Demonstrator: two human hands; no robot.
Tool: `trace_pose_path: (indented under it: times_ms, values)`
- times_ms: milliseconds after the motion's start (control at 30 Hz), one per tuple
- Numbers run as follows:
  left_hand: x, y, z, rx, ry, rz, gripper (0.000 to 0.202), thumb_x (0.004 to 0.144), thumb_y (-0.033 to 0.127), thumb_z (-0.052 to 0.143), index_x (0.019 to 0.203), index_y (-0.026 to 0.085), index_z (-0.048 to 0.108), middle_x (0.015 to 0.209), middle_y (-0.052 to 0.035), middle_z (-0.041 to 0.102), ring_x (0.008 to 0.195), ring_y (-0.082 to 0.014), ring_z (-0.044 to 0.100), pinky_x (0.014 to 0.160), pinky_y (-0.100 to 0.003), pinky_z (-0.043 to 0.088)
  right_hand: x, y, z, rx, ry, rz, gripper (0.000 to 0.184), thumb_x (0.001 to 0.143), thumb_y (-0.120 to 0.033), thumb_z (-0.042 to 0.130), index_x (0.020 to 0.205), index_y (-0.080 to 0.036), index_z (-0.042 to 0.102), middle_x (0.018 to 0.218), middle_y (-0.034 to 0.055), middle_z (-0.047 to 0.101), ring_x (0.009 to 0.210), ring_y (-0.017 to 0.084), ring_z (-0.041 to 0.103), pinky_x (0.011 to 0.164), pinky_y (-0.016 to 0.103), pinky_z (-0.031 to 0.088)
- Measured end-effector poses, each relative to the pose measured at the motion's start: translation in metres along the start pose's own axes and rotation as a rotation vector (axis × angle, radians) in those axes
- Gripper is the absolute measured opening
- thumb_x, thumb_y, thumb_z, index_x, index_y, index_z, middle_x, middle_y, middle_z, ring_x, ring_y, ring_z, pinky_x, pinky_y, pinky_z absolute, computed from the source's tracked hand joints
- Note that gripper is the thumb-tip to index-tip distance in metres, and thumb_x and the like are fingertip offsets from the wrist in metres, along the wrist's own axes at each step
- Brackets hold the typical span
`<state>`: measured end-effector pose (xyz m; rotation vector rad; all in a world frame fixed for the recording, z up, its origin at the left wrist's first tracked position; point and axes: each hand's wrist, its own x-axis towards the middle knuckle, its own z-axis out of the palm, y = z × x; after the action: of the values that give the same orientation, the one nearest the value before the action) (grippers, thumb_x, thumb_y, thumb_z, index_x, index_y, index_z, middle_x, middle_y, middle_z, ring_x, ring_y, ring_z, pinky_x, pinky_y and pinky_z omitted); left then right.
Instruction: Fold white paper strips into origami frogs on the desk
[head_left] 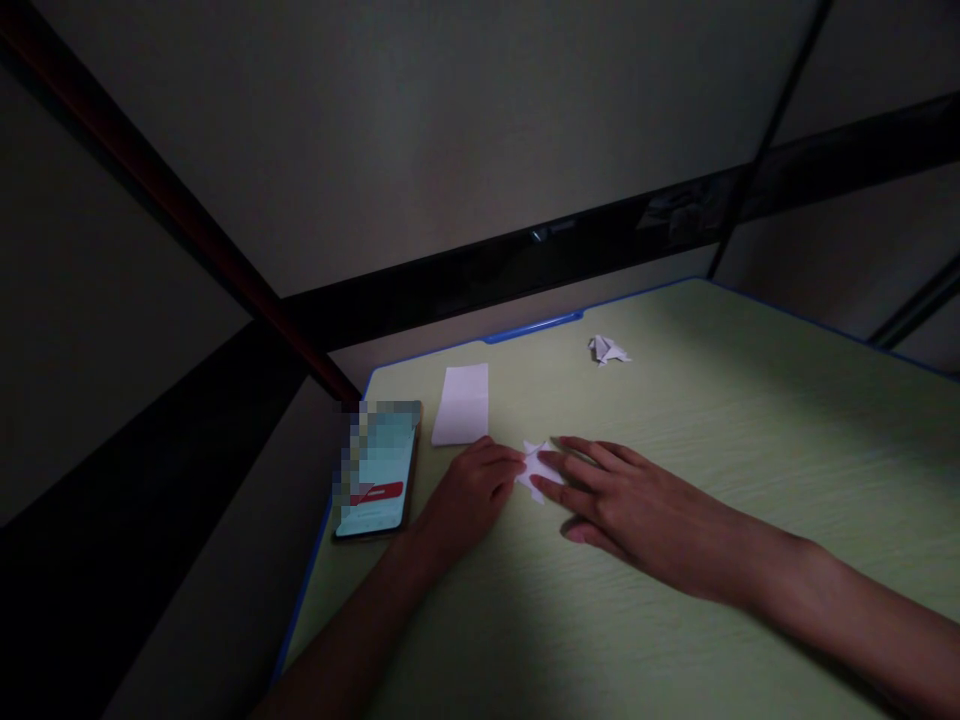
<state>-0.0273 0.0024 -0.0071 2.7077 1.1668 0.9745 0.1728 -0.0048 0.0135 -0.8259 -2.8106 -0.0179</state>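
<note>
A small folded white paper figure (537, 463) with pointed corners lies on the green table, between my hands. My left hand (474, 487) has its fingers closed together at the figure's left edge, pinching it. From the other side, my right hand (611, 492) rests with fingers spread, two fingertips pressing on the paper and the thumb apart on the table. Part of the figure is hidden under the right fingers.
Behind my left hand lies a white paper sheet (463, 403). A lit phone (377, 475) rests at the table's left edge. Farther back sits another folded paper figure (606, 349). The green table (750, 430) has a blue rim and meets panelled doors.
</note>
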Motion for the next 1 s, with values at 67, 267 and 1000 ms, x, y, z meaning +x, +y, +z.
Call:
trace_pose_path:
  times_ms: [67, 267, 1000]
  values:
    - [0.0, 0.0, 0.0, -0.026, -0.001, -0.021, 0.017, 0.069, 0.004, 0.051, 0.078, 0.012, 0.063, 0.08, -0.0055, 0.065, 0.072, -0.0134, 0.055, 0.067, -0.028, 0.047, -0.001, 0.001, 0.002, 0.009, 0.003, -0.01, 0.039, 0.082, -0.034, 0.04, 0.119, -0.022, 0.042, 0.125, 0.007, 0.043, 0.117, 0.025, 0.033, 0.09, 0.041, 0.035]
    - [0.001, 0.0, -0.002, -0.073, -0.012, -0.094, 0.017, 0.068, 0.003, 0.052, 0.075, 0.013, 0.063, 0.078, -0.0048, 0.066, 0.072, -0.0128, 0.056, 0.067, -0.026, 0.047, -0.001, 0.003, 0.005, 0.03, 0.007, -0.01, 0.04, 0.081, -0.034, 0.041, 0.119, -0.022, 0.042, 0.125, 0.0074, 0.042, 0.117, 0.025, 0.032, 0.09, 0.041, 0.035]
    - [-0.003, -0.003, 0.001, 0.034, -0.006, 0.024, 0.015, 0.068, 0.004, 0.053, 0.077, 0.012, 0.062, 0.084, -0.0066, 0.065, 0.074, -0.0146, 0.056, 0.069, -0.03, 0.047, 0.006, 0.013, -0.003, 0.169, -0.101, 0.047, 0.046, 0.075, -0.049, 0.042, 0.115, -0.025, 0.047, 0.129, 0.0147, 0.035, 0.119, 0.032, 0.028, 0.091, 0.046, 0.028]
